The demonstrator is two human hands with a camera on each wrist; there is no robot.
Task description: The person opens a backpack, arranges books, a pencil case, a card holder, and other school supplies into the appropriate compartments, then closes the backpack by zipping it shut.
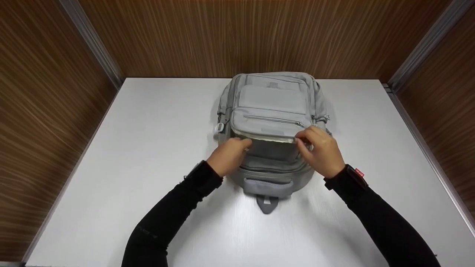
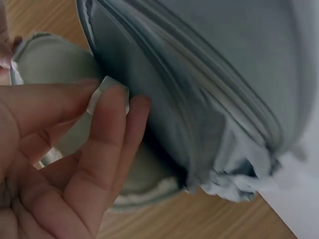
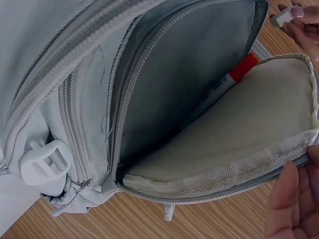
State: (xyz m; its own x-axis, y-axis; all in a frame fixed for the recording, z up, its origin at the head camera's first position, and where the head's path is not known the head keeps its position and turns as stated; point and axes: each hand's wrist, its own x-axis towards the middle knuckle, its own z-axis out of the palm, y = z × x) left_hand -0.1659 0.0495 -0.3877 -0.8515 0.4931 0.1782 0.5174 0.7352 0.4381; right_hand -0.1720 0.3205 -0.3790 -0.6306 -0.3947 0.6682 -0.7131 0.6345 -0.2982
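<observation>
A grey backpack [image 1: 274, 98] lies on the white table, its front pocket [image 3: 259, 109] unzipped and pulled apart to show a cream lining. My left hand [image 1: 229, 154] pinches a small whitish block [image 2: 106, 85], eraser-like, between thumb and fingertips at the pocket's mouth. The same block [image 3: 283, 17] shows at the top right of the right wrist view. On the other side, my right hand [image 1: 323, 150] grips the pocket's edge between thumb and fingers. Down in the pocket lies a stick-shaped thing with a red end [image 3: 244, 66] and white label, its lower part hidden.
The white table [image 1: 156, 129] spreads around the backpack. Wood-grain panels [image 1: 237, 37] stand behind it and at both sides. A grey strap loop [image 1: 267, 204] sticks out at the near end of the bag, and a white buckle [image 3: 46, 162] hangs at its side.
</observation>
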